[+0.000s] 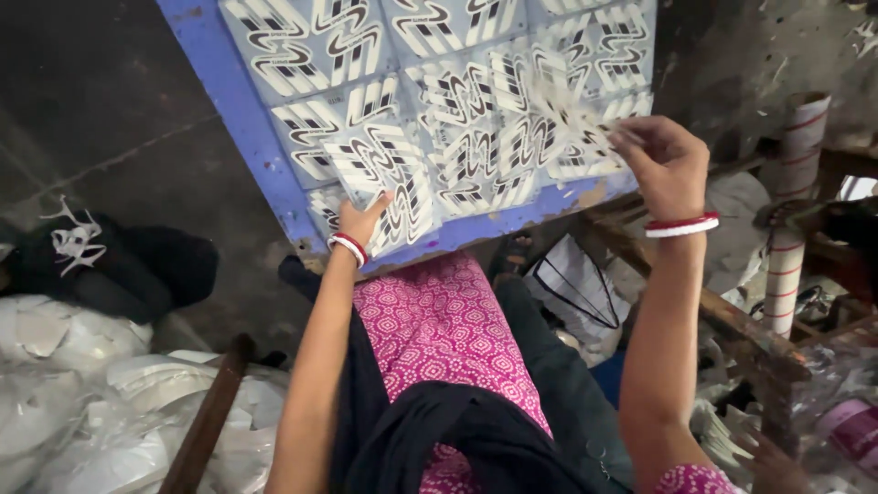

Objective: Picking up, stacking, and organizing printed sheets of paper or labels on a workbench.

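1. Left hand (361, 220) presses flat, fingers released, on a sticker sheet (384, 178) lying on the blue board (240, 119).
2. Right hand (666, 165) pinches a strip (585, 123) peeled up just left of it.

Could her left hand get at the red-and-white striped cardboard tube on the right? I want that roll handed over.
Probably not: the left hand presses the sticker sheets, and the right arm lies between it and the striped tube.
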